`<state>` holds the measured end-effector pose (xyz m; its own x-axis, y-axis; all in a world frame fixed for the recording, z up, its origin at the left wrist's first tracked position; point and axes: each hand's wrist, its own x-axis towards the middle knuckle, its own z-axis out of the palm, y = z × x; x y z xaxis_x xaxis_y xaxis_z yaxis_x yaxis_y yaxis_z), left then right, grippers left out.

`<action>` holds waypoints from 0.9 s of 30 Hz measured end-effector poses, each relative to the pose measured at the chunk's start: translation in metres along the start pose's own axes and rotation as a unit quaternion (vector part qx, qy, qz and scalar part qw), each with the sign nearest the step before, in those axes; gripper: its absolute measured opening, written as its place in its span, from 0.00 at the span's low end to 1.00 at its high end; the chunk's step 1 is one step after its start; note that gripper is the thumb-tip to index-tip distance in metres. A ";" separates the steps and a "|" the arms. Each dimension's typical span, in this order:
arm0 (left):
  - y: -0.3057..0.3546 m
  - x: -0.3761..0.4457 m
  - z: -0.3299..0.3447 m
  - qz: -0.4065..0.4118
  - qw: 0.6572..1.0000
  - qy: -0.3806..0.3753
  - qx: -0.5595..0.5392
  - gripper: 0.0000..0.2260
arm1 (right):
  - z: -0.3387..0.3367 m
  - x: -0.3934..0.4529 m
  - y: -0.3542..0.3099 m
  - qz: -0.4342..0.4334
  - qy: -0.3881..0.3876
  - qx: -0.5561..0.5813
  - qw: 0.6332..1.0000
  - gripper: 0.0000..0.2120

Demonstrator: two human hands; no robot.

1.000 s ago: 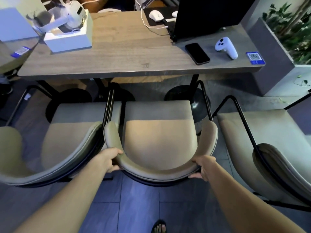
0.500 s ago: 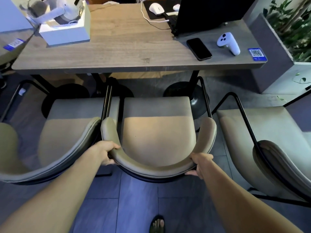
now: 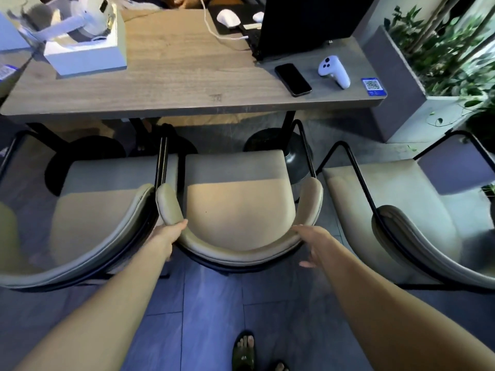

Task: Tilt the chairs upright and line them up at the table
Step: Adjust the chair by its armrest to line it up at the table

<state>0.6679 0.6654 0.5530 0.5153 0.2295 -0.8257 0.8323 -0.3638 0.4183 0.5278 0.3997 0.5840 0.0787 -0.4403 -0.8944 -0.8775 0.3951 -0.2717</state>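
Three beige padded chairs with black metal frames stand upright in a row facing the wooden table [image 3: 166, 84]. The middle chair [image 3: 238, 207] is straight ahead, its seat front just short of the table edge. My left hand [image 3: 171, 236] grips the left end of its curved backrest, thumb on top. My right hand [image 3: 312, 245] hovers just off the backrest's right end with the fingers spread. The left chair [image 3: 91, 210] touches the middle one arm to arm. The right chair [image 3: 401, 202] stands a little apart and is turned slightly.
On the table are a white box with a headset [image 3: 85, 41], a black laptop [image 3: 305, 20], a phone [image 3: 293, 79], a white controller [image 3: 334, 70] and a mouse [image 3: 227, 17]. A grey planter [image 3: 401, 84] stands at the right. My sandalled foot [image 3: 243, 352] is on the tiled floor.
My right hand has let go of the middle chair's backrest and opened. The left hand stays on the backrest. The view has dipped slightly towards the chairs.
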 end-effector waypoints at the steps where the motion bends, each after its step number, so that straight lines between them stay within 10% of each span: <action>1: 0.001 -0.010 0.002 0.018 0.999 0.038 0.008 0.40 | -0.013 -0.006 0.000 -0.014 -0.001 0.010 1.000 0.28; 5: 0.020 -0.078 0.012 0.102 0.981 0.147 0.071 0.26 | -0.078 -0.039 0.002 -0.078 0.040 0.086 0.992 0.16; 11: 0.050 -0.111 0.080 0.237 0.962 0.045 0.125 0.22 | -0.185 -0.074 0.017 -0.126 0.044 0.141 0.981 0.07; 17: 0.030 -0.247 0.197 0.223 0.957 -0.147 0.117 0.06 | -0.294 -0.055 0.045 -0.118 0.051 0.201 0.971 0.09; 27: -0.050 -0.333 0.437 0.110 0.973 -0.172 0.108 0.14 | -0.478 0.080 0.095 -0.054 0.027 0.207 0.976 0.08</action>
<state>0.3656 0.2124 0.6416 0.5459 -0.1778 -0.8187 0.6278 -0.5603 0.5403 0.2245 0.0165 0.6565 0.1261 -0.5350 -0.8354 -0.5979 0.6310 -0.4943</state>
